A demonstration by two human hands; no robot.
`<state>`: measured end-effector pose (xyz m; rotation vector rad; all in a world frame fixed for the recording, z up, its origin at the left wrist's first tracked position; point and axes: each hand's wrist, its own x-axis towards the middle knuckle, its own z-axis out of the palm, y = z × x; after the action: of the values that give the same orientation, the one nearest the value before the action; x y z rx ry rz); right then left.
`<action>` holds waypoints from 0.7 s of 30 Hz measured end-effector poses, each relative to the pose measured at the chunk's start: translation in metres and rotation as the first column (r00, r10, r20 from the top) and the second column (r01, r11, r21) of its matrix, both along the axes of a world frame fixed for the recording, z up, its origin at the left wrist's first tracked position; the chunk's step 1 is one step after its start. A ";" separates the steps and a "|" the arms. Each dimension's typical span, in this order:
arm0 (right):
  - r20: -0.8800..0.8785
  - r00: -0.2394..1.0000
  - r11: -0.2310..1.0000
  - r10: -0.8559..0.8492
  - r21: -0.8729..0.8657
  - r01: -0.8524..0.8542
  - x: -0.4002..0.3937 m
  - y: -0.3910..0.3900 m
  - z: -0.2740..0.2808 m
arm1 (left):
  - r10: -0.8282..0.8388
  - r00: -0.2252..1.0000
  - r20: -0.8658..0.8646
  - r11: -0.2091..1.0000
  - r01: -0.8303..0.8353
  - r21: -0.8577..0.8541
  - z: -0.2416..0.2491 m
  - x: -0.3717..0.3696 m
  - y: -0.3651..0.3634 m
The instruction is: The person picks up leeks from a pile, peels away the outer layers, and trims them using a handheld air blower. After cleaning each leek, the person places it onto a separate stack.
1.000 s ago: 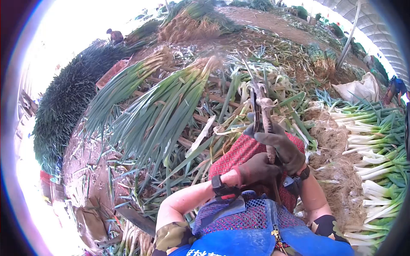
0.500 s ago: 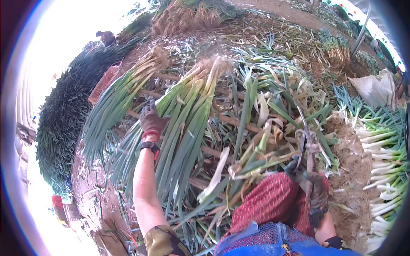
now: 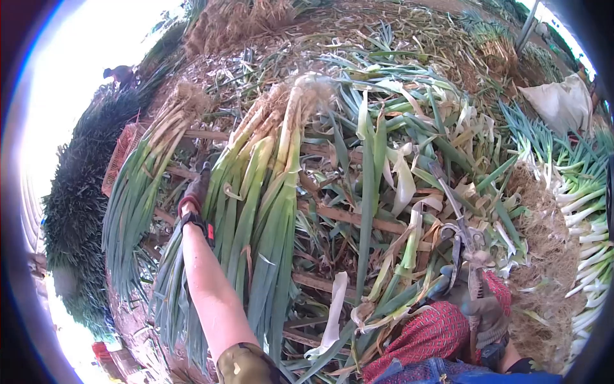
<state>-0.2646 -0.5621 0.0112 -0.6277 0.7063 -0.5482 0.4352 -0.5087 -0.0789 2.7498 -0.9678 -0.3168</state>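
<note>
My gloved left hand [image 3: 197, 187] lies against the left side of a big bundle of long green onions [image 3: 256, 173], fingers stretched toward the root end and partly hidden edge-on. Nothing shows gripped in it. The bundle rests on wooden slats, its roots pointing away from me and its leaves toward me. To its left lies a second bundle of green onions [image 3: 150, 160]. Low on the right, over my knee, my gloved right hand [image 3: 476, 307] is closed around a metal cutting tool [image 3: 451, 195] with a long narrow blade, which points up and away.
Loose leaves and peelings [image 3: 409, 179] cover the slats [image 3: 358, 217] ahead of my right hand. Trimmed white-stemmed onions [image 3: 591, 256] lie in a row at far right, beside a heap of cut roots [image 3: 543, 249]. A white sack [image 3: 559, 102] stands behind. A dark green stack [image 3: 83, 192] is at left.
My left hand has slid from the top of the leaves to the bundle's left side, its fingers turning edge-on. My right hand still holds the tool. The view has shifted.
</note>
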 end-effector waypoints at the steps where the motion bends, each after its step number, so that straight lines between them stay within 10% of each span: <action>1: 0.011 1.000 1.000 0.009 -0.015 -0.009 0.000 0.000 -0.003 | -0.018 1.000 -0.007 1.000 0.018 0.017 -0.003 0.004 0.001; 10: 0.038 0.999 0.998 0.032 -0.053 -0.030 0.005 -0.006 0.000 | -0.044 0.998 0.050 0.996 0.040 0.077 0.019 -0.057 0.008; 16: 0.082 0.995 0.997 0.053 -0.051 -0.049 0.003 -0.006 -0.002 | -0.121 0.971 -0.206 0.987 0.140 0.076 0.056 -0.149 0.017; 21: 0.099 0.990 0.993 0.098 -0.080 -0.090 -0.001 -0.007 -0.001 | -0.180 0.983 -0.032 0.956 0.183 0.230 0.069 -0.239 0.021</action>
<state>-0.2655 -0.5687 0.0098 -0.6946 0.5583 -0.5175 0.1962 -0.4875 -0.0095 2.8642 -1.2584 -0.5034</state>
